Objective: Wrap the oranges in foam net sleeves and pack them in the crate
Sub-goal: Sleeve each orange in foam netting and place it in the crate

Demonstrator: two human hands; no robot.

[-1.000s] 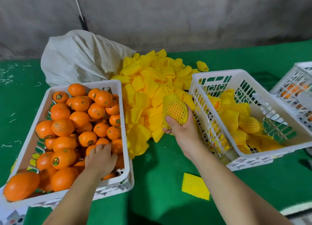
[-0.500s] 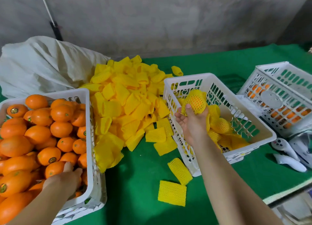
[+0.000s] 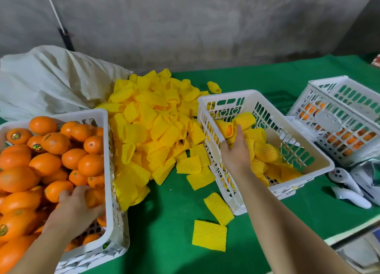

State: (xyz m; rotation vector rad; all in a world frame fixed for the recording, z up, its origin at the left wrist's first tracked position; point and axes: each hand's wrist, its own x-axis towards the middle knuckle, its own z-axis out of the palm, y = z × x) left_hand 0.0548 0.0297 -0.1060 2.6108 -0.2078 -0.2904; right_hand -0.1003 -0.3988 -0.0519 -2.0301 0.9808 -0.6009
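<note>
Two bare forearms come in from the near edge, one on the left and one on the right, each ending in a bare hand: the left hand (image 3: 76,206) and the right hand (image 3: 236,152). No sleeve, glove, watch or ring shows on either.

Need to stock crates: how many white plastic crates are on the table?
3: crate of bare oranges at left, packing crate in the middle, third crate far right.

Orange fruit (image 3: 51,164), yellow net sleeves (image 3: 156,127) (mesh pattern), white crates (image 3: 224,96), green tbl cloth (image 3: 164,222).
</note>
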